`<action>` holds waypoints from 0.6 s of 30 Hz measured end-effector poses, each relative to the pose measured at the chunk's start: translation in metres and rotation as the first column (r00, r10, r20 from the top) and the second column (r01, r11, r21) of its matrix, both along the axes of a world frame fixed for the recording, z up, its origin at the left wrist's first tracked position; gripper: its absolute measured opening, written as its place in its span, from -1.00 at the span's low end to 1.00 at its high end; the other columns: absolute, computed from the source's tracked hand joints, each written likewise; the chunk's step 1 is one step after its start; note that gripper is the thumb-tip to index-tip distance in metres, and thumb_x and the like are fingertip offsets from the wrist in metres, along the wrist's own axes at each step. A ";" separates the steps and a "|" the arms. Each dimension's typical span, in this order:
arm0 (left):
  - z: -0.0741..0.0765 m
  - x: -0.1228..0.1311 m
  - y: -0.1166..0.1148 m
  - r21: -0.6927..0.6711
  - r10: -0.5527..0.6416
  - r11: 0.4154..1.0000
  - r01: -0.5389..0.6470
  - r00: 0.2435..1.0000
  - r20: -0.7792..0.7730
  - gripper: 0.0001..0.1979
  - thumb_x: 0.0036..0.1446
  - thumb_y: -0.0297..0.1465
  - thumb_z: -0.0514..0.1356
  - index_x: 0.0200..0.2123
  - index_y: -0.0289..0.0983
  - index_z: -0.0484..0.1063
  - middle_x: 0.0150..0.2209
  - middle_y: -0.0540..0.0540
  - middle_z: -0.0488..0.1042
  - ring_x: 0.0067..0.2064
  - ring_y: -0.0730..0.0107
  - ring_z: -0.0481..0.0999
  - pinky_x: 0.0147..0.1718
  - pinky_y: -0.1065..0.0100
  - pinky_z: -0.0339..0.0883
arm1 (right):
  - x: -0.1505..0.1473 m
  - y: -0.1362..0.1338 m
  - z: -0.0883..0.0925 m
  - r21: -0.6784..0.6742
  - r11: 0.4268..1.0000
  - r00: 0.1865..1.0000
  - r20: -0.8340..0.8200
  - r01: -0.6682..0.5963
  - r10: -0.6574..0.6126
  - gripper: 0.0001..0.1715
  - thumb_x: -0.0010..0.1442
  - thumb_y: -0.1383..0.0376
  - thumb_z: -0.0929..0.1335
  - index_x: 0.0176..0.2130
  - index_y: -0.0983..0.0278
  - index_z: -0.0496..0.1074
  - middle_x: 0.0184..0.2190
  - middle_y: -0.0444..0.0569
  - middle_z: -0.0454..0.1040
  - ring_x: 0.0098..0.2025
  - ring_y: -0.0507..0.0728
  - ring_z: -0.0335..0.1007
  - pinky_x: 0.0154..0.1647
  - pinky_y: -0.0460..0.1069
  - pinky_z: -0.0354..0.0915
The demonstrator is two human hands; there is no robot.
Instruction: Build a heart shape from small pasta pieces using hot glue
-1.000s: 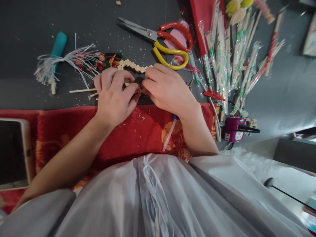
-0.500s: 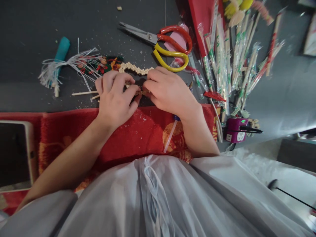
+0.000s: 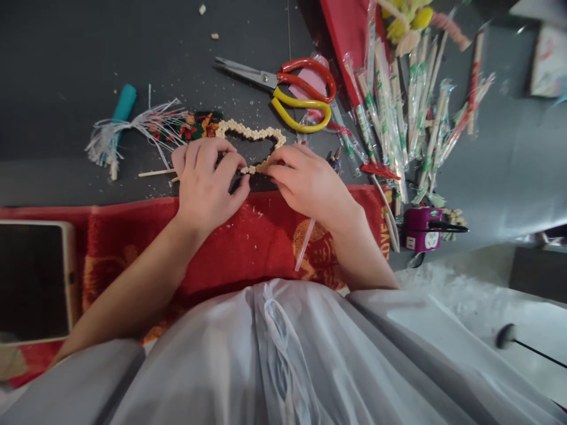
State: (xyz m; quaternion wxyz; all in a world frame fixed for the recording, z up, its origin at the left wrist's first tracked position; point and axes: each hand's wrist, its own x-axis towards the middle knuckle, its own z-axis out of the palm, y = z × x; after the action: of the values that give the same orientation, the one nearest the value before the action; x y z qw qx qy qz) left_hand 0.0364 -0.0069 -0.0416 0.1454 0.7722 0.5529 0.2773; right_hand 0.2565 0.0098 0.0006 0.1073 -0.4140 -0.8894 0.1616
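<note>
A cream beaded strand (image 3: 253, 133) curves in a loop on the dark table, above and between my hands. My left hand (image 3: 207, 177) pinches the strand's near left part between thumb and forefinger. My right hand (image 3: 310, 180) grips the near right part, its fingertips closed on the beads. A short beaded stretch shows between the two hands. Beneath my left hand, thin wooden sticks (image 3: 156, 173) poke out to the left. Behind it lie a bundle of white strings (image 3: 137, 123) and a dark floral-patterned piece (image 3: 206, 123).
Scissors (image 3: 283, 88) with red and yellow handles lie beyond the strand. Wrapped chopsticks (image 3: 385, 100) spread at the right, near a purple power adapter (image 3: 423, 229). A red towel (image 3: 230, 248) covers the near edge, with a tablet (image 3: 35, 280) at left and a clear tube (image 3: 305, 245).
My right hand has moved slightly right and down, away from my left hand. More of the beaded loop now shows between them. The camera view has shifted a little.
</note>
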 end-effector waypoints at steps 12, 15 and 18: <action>0.007 -0.003 -0.002 -0.032 -0.029 0.999 0.028 0.999 -0.028 -0.83 0.28 -0.31 0.22 -0.15 0.00 0.62 0.06 -0.12 0.56 0.19 -0.12 0.49 0.21 -0.31 0.16 | -0.008 -0.018 0.001 -0.031 0.995 0.996 0.003 0.093 -0.093 -0.48 0.39 0.52 0.14 0.08 0.32 0.56 0.07 0.19 0.52 0.10 0.27 0.38 0.23 0.21 0.36; 0.006 -0.003 -0.001 -0.035 -0.036 0.999 0.035 0.999 -0.029 -0.84 0.29 -0.31 0.22 -0.15 0.00 0.62 0.06 -0.13 0.56 0.18 -0.12 0.49 0.20 -0.29 0.15 | -0.011 -0.020 0.001 -0.009 0.994 0.993 0.047 0.110 -0.109 -0.49 0.41 0.52 0.13 0.08 0.34 0.55 0.07 0.20 0.52 0.08 0.27 0.38 0.18 0.16 0.37; 0.006 -0.003 0.000 -0.031 -0.031 0.999 0.030 0.999 -0.037 -0.84 0.33 -0.28 0.21 -0.13 0.01 0.61 0.04 -0.13 0.58 0.17 -0.12 0.48 0.19 -0.27 0.15 | -0.014 -0.021 0.001 0.017 0.992 0.989 0.082 0.121 -0.122 -0.50 0.44 0.49 0.12 0.08 0.36 0.55 0.05 0.20 0.53 0.06 0.27 0.38 0.12 0.14 0.38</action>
State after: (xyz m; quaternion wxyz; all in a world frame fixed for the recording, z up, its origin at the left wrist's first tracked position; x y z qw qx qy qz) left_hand 0.0337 -0.0073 -0.0356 0.1508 0.7834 0.5478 0.2520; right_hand 0.2420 -0.0111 0.0012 0.0828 -0.4732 -0.8671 0.1320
